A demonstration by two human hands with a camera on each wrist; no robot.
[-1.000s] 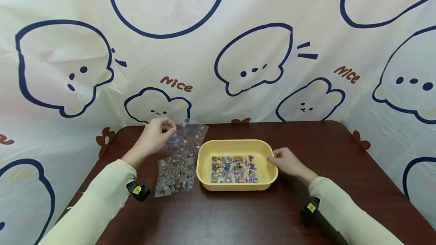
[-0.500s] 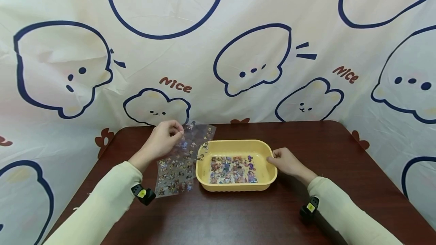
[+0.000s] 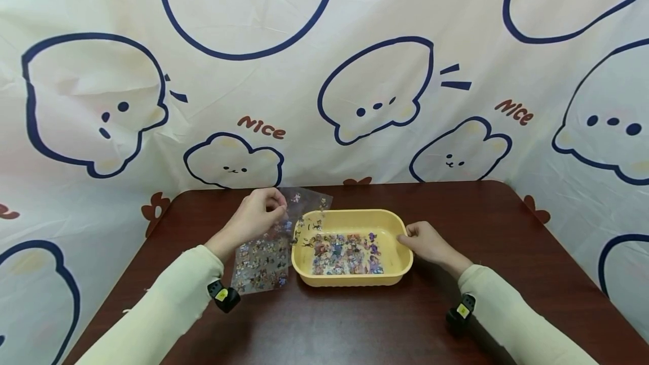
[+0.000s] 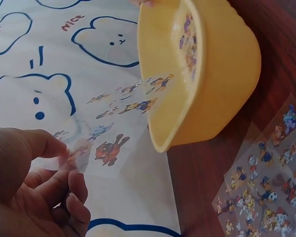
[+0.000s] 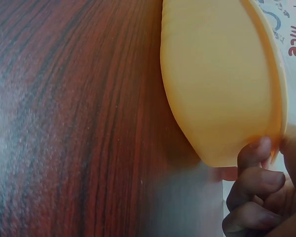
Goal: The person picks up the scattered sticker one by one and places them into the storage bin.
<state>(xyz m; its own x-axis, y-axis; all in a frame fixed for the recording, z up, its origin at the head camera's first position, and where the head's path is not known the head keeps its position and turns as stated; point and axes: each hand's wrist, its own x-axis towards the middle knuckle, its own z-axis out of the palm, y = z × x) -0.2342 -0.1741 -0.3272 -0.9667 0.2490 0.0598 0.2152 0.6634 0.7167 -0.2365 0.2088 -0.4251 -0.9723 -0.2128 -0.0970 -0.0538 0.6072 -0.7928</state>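
Observation:
My left hand [image 3: 256, 214] pinches a clear sticker sheet [image 4: 108, 143] printed with small cartoon figures, thumb against forefinger. The sheet slants up from the table, and its far end overlaps the left rim of a yellow plastic basin [image 3: 355, 280]. My right hand [image 3: 428, 241] grips the basin's right rim, thumb on the inner side and fingers curled beneath, as the right wrist view shows. On the basin floor lies a colourful sticker sheet [image 3: 347, 253]. Left of the basin, more clear sticker sheets [image 4: 271, 187] lie flat on the table, partly under the held one.
A dark reddish-brown wooden table [image 3: 314, 325] carries everything. Behind and on both sides hangs a white cloth [image 3: 375, 10] with blue cartoon outlines. Each wrist wears a black camera band, such as the left band [image 3: 223, 295].
My left hand has moved right and slightly nearer, bringing the held sticker sheet from beside the basin to over its left end. The right hand keeps its grip on the rim.

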